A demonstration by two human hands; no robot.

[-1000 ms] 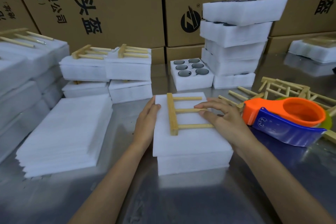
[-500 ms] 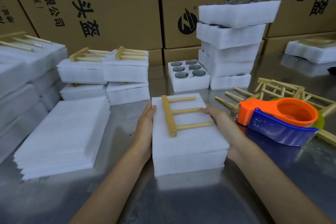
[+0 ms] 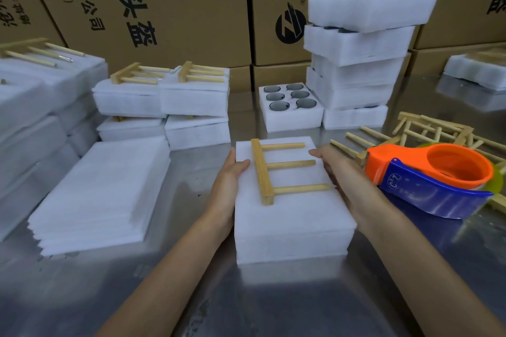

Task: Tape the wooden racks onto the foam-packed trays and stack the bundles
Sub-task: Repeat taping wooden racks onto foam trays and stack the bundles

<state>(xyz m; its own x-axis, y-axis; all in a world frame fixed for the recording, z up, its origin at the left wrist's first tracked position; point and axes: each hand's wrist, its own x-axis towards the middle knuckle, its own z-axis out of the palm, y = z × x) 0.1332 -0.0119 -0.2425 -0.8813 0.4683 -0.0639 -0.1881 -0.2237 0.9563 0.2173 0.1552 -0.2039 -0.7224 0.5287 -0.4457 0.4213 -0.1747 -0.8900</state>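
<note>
Now, your hands: left hand (image 3: 229, 182) and right hand (image 3: 338, 172) clasp foam tray (image 3: 290, 224), fingers clamped on its sides.
Right: tape dispenser (image 3: 430, 175) close by.
Left: foam sheets (image 3: 101, 194).

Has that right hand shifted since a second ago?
Yes. The right hand slid off the wooden rack to the foam tray's right edge, nearer the orange tape dispenser.
</note>
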